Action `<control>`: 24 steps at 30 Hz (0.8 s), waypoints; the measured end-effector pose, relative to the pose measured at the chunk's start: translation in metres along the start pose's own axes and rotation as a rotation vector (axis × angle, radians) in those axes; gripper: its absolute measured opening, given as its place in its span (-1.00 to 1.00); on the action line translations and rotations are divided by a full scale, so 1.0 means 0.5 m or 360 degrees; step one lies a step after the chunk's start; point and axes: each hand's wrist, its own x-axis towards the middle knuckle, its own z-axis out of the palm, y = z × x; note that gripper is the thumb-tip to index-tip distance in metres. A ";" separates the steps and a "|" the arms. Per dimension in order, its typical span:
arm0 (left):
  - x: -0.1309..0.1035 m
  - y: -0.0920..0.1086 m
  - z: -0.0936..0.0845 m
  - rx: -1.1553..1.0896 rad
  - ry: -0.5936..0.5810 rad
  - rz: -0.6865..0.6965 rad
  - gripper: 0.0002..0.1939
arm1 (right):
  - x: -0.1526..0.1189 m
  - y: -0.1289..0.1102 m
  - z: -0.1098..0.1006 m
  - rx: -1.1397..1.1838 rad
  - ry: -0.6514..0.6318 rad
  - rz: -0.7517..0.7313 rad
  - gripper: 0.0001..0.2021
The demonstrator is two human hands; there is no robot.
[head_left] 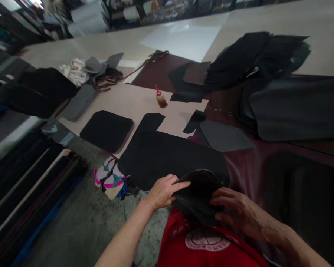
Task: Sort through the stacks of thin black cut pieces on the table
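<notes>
Between my hands is a stack of thin black sheets (202, 193), bent into a curve against the table's near edge, close to my red apron. My left hand (164, 191) grips the stack's left side, its index finger lying along the top edge. On the right side, my right hand (232, 207) has its fingers curled against the sheets. A large black cut piece (172, 152) lies flat on the table just beyond the stack. Farther out stands a small glue bottle (161, 99) with a red nozzle, slightly tilted. The thumb of my right hand is partly hidden.
A pile of black rounded pieces (107, 129) sits at the left table edge. Dark grey panels (300, 107) and heaped black material (256, 55) lie to the right. Rolls of material (30, 196) rest low on the left. A bundle of colourful cloth (111, 178) hangs near the edge.
</notes>
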 end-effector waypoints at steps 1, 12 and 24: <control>0.000 -0.001 0.001 -0.0002 -0.0004 -0.0003 -0.31 | 0.001 0.002 0.001 0.0017 -0.0004 0.0019 -0.77; -0.004 0.002 0.001 0.0007 0.0013 0.0044 -0.28 | 0.057 0.055 0.031 -0.0450 0.0500 0.0495 -0.73; -0.003 0.000 0.001 0.0057 -0.0007 0.0046 -0.28 | 0.033 0.008 -0.001 -0.0380 0.0640 0.0014 -0.88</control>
